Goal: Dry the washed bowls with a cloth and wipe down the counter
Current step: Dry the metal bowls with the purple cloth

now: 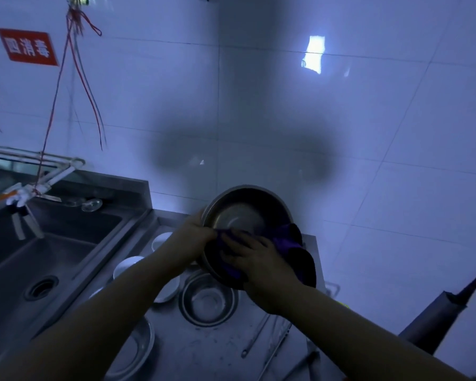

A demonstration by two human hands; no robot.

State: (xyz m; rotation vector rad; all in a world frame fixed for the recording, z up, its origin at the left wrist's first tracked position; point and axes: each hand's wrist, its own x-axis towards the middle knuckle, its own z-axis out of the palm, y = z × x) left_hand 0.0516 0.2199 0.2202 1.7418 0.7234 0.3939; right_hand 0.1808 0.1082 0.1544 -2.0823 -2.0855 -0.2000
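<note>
Right hand (254, 261): fingers spread and pressed flat on the purple cloth (289, 243), pushing it against the near rim of the steel bowl (245, 213). Cloth drapes over that rim and hangs down the bowl's right side.

Left hand (193, 235): fingers curled round the bowl's left rim, thumb side toward the cloth. Grip holds the bowl in the air, clear of the counter (204, 345).

Bowl tilted, mouth facing the camera, base toward the tiled wall (368, 133). It sits just short of the wall, above the counter's far edge. Round body; no long axis to note.

Both forearms reach forward from the lower frame and converge at the bowl, right wrist bent downward.

Below the hands, on the counter: a second steel bowl (208, 299) upright, a third steel bowl (134, 350) at the near left, white dishes (129, 264) along the left edge, thin metal utensils (261, 336) to the right. Sink basin (39, 259) borders the counter on the left. Lighting dim; fine detail is uncertain.
</note>
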